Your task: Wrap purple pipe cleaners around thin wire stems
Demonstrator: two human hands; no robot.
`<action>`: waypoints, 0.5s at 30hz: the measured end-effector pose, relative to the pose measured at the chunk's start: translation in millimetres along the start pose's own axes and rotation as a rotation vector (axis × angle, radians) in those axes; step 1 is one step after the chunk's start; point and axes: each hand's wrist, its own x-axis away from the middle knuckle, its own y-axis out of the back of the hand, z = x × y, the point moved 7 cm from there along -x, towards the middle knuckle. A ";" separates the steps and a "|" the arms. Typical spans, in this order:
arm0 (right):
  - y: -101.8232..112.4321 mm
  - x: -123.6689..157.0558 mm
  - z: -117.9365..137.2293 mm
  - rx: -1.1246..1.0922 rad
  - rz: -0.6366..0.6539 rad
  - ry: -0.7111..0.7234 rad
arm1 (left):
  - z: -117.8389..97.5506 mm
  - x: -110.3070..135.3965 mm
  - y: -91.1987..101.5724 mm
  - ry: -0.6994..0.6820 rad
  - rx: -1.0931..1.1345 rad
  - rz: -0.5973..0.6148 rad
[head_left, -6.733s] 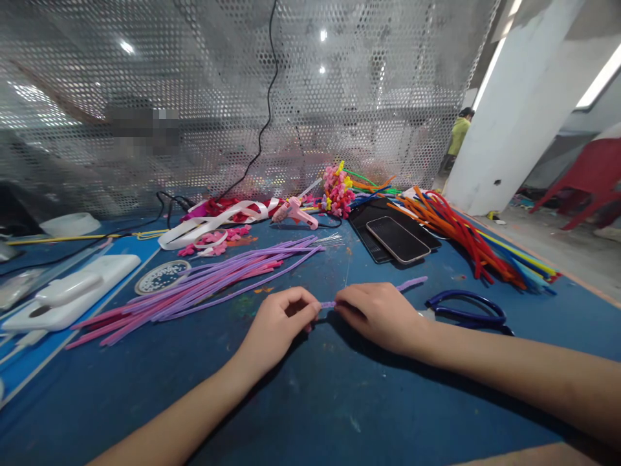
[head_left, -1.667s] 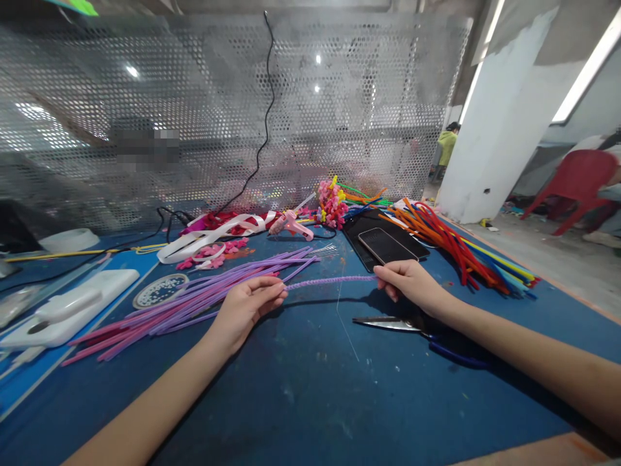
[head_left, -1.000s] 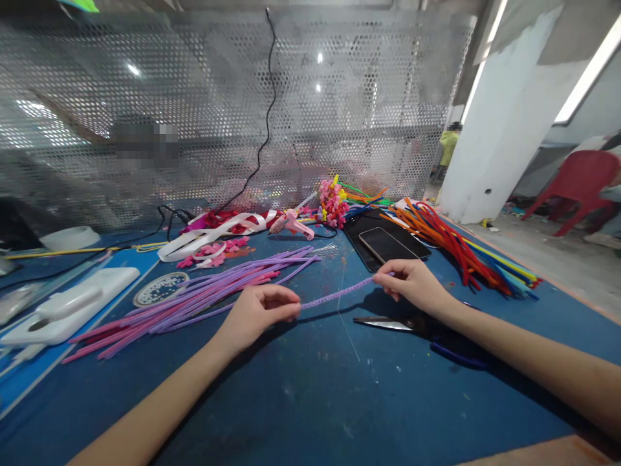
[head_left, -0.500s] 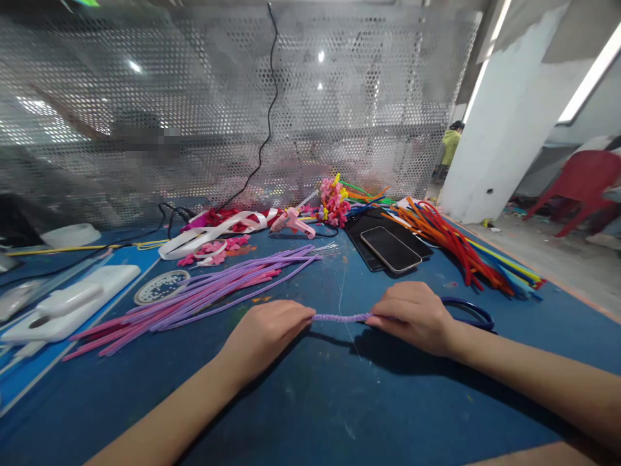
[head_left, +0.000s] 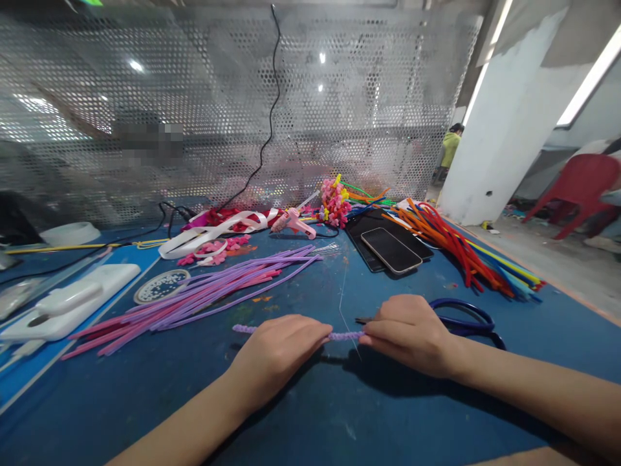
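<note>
Both hands pinch one twisted purple pipe cleaner just above the blue table. My left hand is closed on its left part, and a short purple end sticks out to the left of that hand. My right hand is closed on its right end. Blue-handled scissors lie right behind my right hand. A thin bare wire lies on the table between my hands, running away from me.
A bundle of purple and pink pipe cleaners lies to the left. A phone rests on a black tablet; red, orange and blue pipe cleaners lie at right. A pink glue gun, white ribbon and perforated metal screen stand behind.
My hands have come nearer to me and closer together along the purple pipe cleaner, which earlier was stretched long between them. Its left end now pokes out past my left hand.
</note>
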 end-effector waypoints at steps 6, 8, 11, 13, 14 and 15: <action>-0.1 -3.4 10.0 0.034 -0.018 0.053 | -9.1 1.5 -2.4 -0.040 0.047 -0.019; -0.6 -3.5 12.6 0.047 -0.014 0.071 | -10.0 1.8 -2.6 -0.032 0.052 -0.018; -1.4 -2.4 14.6 0.068 -0.012 0.098 | -11.5 1.1 -1.1 -0.029 0.071 -0.020; -2.2 -1.4 14.5 0.079 -0.010 0.108 | -12.4 0.3 0.0 -0.036 0.087 -0.023; -2.5 -0.9 14.4 0.083 -0.010 0.112 | -12.5 0.1 0.3 -0.038 0.093 -0.025; -2.7 -0.6 14.1 0.086 -0.012 0.115 | -12.1 0.1 0.2 -0.038 0.096 -0.025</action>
